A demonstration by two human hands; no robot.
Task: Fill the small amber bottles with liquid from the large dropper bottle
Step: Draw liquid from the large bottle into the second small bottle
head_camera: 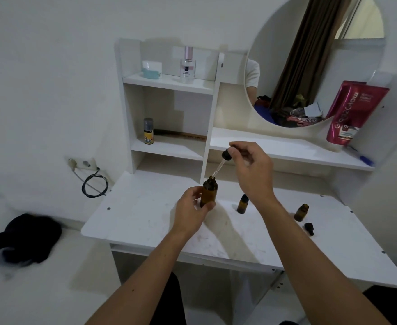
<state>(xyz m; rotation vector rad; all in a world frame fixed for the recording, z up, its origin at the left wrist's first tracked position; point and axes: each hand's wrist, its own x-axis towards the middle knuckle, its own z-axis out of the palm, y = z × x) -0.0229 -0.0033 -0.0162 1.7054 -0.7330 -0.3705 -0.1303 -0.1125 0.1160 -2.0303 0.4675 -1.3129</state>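
Observation:
My left hand (190, 211) grips the large amber bottle (209, 192), upright on the white desk (146, 221). My right hand (251, 167) pinches the black bulb of the glass dropper (220, 164), whose tip sits at the bottle's open mouth. One small amber bottle (242, 204) with a black cap stands just right of the big bottle, below my right wrist. A second small amber bottle (301, 212) stands uncapped farther right, with a loose black cap (309, 228) lying in front of it.
A white shelf unit (169, 85) rises behind the desk with a perfume bottle (187, 65), a jar and a small spray can (148, 131). A round mirror and a pink tube (349, 113) stand at right. A black cloth (26, 238) lies at left.

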